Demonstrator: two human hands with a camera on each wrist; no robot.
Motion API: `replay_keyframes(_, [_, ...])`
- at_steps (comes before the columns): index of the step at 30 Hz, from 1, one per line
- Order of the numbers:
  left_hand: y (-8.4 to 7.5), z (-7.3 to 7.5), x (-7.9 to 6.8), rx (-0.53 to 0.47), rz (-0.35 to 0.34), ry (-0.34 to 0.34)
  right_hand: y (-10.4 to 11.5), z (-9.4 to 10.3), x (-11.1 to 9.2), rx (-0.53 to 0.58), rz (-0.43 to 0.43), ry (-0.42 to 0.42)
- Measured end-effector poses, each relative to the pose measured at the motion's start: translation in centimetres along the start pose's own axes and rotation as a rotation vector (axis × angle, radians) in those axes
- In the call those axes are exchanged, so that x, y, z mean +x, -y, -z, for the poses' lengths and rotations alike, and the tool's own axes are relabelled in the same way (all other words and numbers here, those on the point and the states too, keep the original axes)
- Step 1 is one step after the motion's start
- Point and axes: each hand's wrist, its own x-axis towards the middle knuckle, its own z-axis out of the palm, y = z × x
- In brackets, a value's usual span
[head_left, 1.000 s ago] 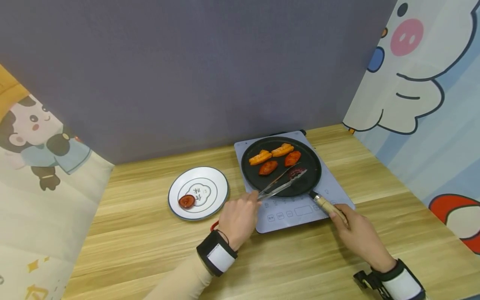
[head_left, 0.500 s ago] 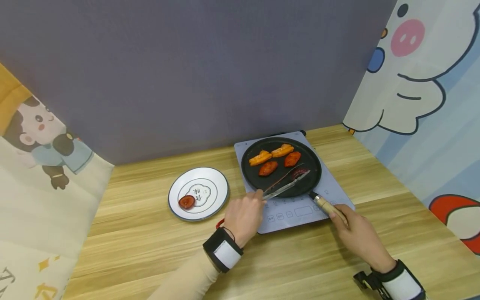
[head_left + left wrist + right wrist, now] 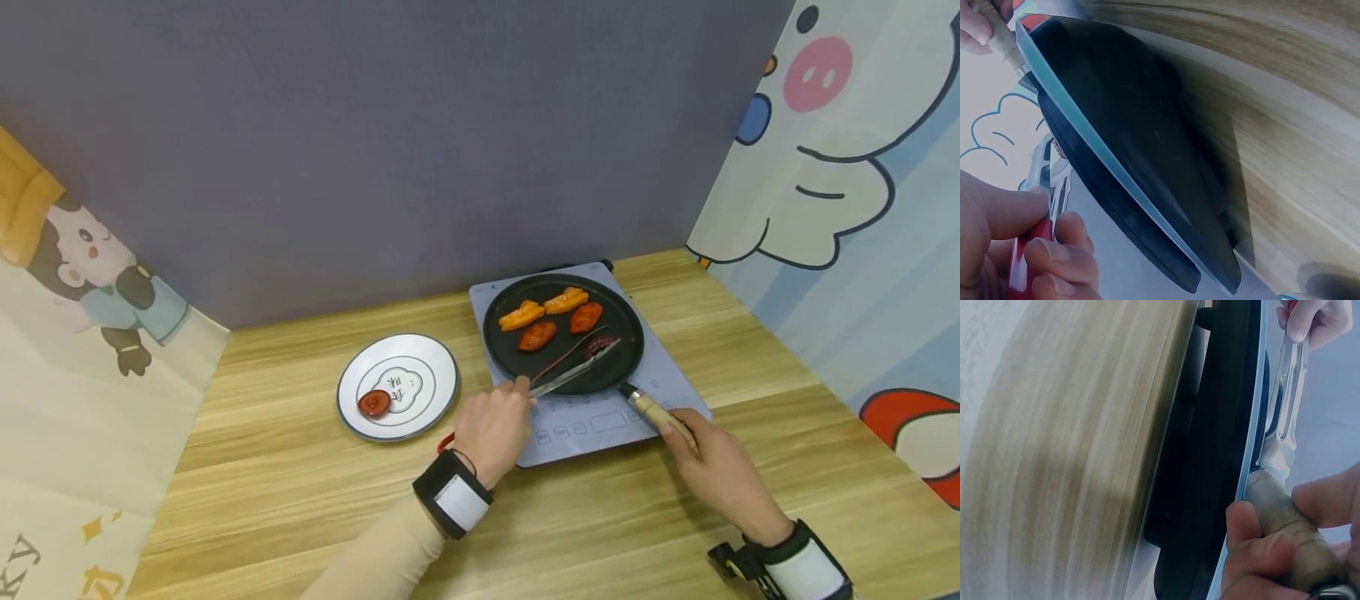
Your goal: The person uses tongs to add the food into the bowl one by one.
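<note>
My left hand (image 3: 495, 429) grips metal tongs (image 3: 564, 379) with a red handle (image 3: 1030, 250), fingers and thumb curled round it. The tongs reach over the black flat pan (image 3: 517, 362), their tips at a dark red, octopus-like piece (image 3: 597, 346) near its right side. My right hand (image 3: 720, 471) holds the wooden pan handle (image 3: 660, 417); in the right wrist view its fingers wrap the handle (image 3: 1285, 515). Also in the pan lie two orange pieces (image 3: 521, 315) at the back and two reddish, scored pieces (image 3: 537, 336) in front of them.
Beneath the pan is a pale induction cooktop (image 3: 577, 437) on the wooden table (image 3: 300, 500). Left of it stands a white plate (image 3: 420, 404) with a blue rim, bearing one round reddish-brown piece (image 3: 374, 404). A grey panel (image 3: 337, 167) rises behind the table.
My left hand has shifted slightly right and up with the tongs, whose tips now stand closer around the dark red piece. My right hand and the pan have stayed in place.
</note>
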Motion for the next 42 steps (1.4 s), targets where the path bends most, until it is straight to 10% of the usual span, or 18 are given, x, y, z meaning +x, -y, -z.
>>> replay_keyframes(42, [-1.0, -0.9, 1.7, -0.033, 0.079, 0.120, 0.1, 0.5, 0.1, 0.008, -0.015, 0.035])
